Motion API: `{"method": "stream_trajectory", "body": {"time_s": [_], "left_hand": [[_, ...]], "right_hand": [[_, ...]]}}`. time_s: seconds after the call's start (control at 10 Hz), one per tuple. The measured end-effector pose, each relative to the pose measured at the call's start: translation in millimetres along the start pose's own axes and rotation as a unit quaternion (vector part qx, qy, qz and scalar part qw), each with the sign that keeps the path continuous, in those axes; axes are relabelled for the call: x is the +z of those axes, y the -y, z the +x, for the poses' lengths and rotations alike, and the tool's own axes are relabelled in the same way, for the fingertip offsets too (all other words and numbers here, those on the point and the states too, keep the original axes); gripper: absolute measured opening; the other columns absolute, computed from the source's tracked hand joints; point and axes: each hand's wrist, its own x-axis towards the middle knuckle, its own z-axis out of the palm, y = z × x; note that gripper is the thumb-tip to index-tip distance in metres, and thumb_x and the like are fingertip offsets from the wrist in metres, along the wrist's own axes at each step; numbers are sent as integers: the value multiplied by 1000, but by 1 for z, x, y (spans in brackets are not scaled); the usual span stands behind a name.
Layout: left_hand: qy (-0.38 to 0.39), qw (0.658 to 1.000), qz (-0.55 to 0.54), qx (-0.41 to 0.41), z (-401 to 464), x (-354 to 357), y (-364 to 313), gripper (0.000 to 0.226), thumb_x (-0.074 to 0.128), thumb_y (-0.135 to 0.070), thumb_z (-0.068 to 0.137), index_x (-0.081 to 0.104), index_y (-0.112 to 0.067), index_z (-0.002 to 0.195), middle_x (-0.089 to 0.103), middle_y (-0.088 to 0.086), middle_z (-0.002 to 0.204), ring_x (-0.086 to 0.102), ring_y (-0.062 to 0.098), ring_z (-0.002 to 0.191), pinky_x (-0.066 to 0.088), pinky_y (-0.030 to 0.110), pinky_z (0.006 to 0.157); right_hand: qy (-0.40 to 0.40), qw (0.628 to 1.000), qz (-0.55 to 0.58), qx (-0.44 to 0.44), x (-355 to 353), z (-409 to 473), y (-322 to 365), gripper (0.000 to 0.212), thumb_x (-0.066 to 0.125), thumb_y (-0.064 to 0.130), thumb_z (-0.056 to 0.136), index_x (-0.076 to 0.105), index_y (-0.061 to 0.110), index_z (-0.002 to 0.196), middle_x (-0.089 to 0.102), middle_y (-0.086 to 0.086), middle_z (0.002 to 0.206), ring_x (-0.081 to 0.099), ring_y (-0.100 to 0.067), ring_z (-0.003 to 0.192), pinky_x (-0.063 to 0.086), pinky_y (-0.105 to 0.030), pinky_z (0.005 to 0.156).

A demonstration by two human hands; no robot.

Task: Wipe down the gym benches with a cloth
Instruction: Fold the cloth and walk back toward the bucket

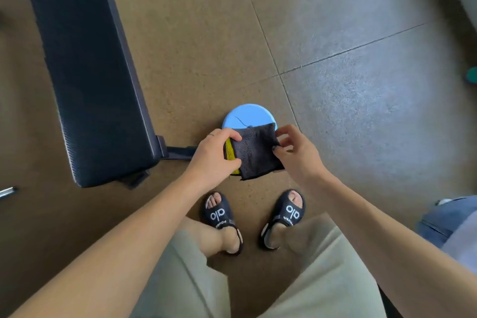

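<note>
A folded dark grey cloth (pixel 255 152) with a yellow underside showing at its left edge is held in the air in front of me. My left hand (pixel 215 155) grips the cloth's left edge, thumb below and fingers on top. My right hand (pixel 294 152) pinches its right edge with the fingertips. The dark padded gym bench (pixel 87 72) runs from the upper left down to the left of my hands, apart from the cloth.
A round blue disc (pixel 245 116) lies on the brown floor just beyond the cloth. My two feet in black sandals (pixel 219 214) stand below my hands. A person's blue jeans (pixel 449 217) show at the right edge. A metal bar end (pixel 7 191) lies at far left.
</note>
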Motion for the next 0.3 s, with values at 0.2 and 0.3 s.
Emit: {"method": "stream_trajectory", "body": {"time_s": [0.2,0.3], "left_hand": [[-28,999,17,33,123,79,102,53,80,-18,84,55,-30,129,50,-4,129,51,16,121,37,16,88],[127,982,135,-48,173,112,160,83,66,-47,96,13,-47,159,17,0,164,23,24,151,32,40,116]], "right_hand": [[9,996,-53,-71,45,145,-87,26,57,10,99,57,24,122,62,-8,106,69,-28,79,61,-37,63],[34,959,-270,-74,66,217,-140,49,53,31,103,42,11,146,53,-18,138,58,-38,120,47,-44,100]]}}
